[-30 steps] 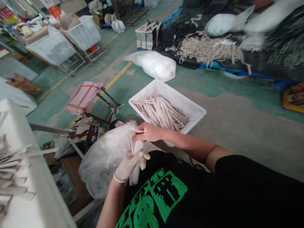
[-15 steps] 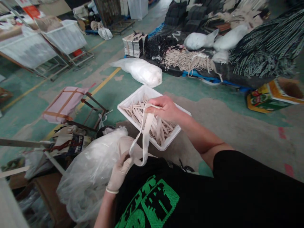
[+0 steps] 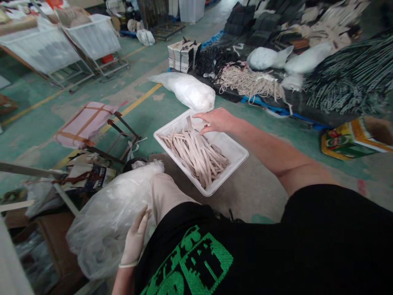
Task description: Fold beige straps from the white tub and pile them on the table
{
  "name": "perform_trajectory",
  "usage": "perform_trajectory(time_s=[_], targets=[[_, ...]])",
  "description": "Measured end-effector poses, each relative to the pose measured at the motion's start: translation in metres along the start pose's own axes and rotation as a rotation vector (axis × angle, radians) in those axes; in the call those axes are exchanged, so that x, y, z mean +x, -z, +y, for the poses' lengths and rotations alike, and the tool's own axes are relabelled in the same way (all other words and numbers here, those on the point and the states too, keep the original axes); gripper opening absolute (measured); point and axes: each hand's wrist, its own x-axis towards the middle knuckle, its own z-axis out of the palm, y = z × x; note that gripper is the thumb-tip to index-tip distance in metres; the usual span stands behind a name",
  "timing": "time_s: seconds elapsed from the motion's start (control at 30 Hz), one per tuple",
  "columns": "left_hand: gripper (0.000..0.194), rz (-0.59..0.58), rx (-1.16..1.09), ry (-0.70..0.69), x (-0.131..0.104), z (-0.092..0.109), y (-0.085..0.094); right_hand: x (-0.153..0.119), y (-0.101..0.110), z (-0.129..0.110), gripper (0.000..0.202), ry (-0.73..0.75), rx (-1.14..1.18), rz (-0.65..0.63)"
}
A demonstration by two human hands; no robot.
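Observation:
My bare right hand [image 3: 215, 120] is over the far side of a white plastic bin [image 3: 238, 155], its thumb and fingers apart. Just below the fingers, a pale strap end stands up at the bin's inner wall. Many flat beige straps [image 3: 196, 157] lie in a loose heap inside the bin. My left hand [image 3: 136, 237], in a whitish glove with bare fingertips, is low beside my thigh, near a clear plastic bag [image 3: 104, 221]. Its fingers point up, and nothing shows in them.
A pink-covered stool [image 3: 84, 123] stands at the left. Beyond the bin lies a white wrapped bundle [image 3: 190, 90]. Pallets of cords and straps [image 3: 251, 82] fill the back right, with a yellow-green carton [image 3: 346, 141] at the right. White wheeled tubs [image 3: 92, 39] stand back left.
The strap loop held between both hands has left them. My right hand has opened over the bin's far side, and my left hand has dropped down and left. The view has shifted slightly.

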Motion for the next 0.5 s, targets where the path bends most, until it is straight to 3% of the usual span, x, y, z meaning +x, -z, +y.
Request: perform_trajectory(time_s=[0.13, 0.23, 0.33, 0.4, 0.5], targets=[[0.066, 0.023, -0.014, 0.031, -0.003, -0.012, 0.009, -0.024, -0.033, 0.011, 0.039, -0.163, 0.162, -0.036], [0.061, 0.032, -0.007, 0.043, -0.002, -0.023, 0.014, -0.048, -0.042, 0.005, 0.042, -0.241, 0.374, -0.023], [0.058, 0.013, 0.017, 0.019, -0.001, -0.024, 0.010, -0.072, -0.027, -0.020, 0.044, -0.256, 0.808, 0.095], [0.054, -0.009, 0.020, -0.010, -0.004, -0.017, 0.004, -0.089, -0.006, -0.045, 0.041, -0.182, 1.056, 0.291], [0.043, -0.007, 0.009, -0.025, -0.012, 0.001, -0.006, -0.111, 0.026, -0.080, 0.031, -0.003, 1.238, 0.562]])
